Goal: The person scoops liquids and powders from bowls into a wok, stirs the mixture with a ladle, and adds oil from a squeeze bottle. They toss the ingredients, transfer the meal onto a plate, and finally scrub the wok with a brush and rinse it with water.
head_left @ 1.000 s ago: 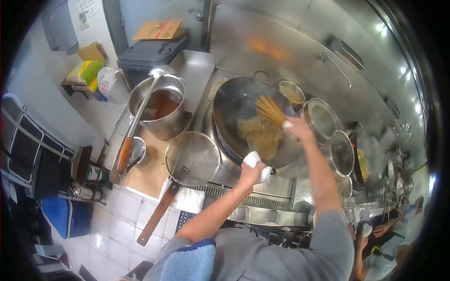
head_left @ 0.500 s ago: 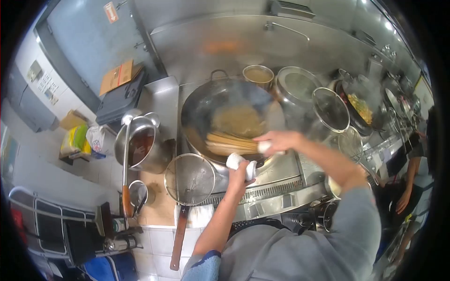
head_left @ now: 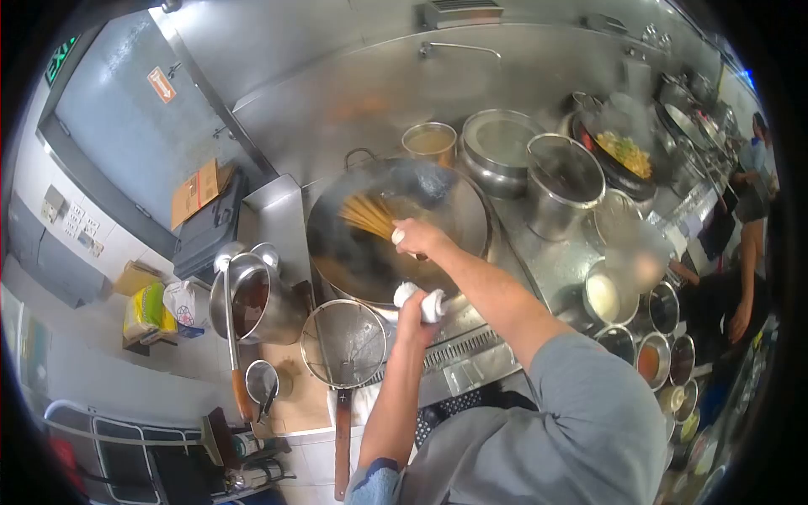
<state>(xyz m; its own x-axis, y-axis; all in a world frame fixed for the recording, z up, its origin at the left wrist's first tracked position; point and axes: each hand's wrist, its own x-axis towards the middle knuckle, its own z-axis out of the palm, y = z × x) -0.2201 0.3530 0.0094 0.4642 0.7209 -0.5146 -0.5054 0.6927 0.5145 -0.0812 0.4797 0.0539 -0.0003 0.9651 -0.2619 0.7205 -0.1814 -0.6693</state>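
A large dark wok sits on the stove in front of me, with some murky liquid and steam in it. My right hand is closed around a bamboo wok brush, its splayed bristles toward the far left wall of the wok. My left hand is wrapped around a folded white cloth at the wok's near rim. Whether a wok handle lies under the cloth is hidden.
Left of the wok stands a steel pot with a ladle. A wire strainer lies nearby. Lidded and open pots stand right, beyond them a wok of food. A co-worker stands at the right.
My right hand has carried the brush from the wok's near side up to its far left part. My left hand stays at the near rim with the cloth. The view has shifted.
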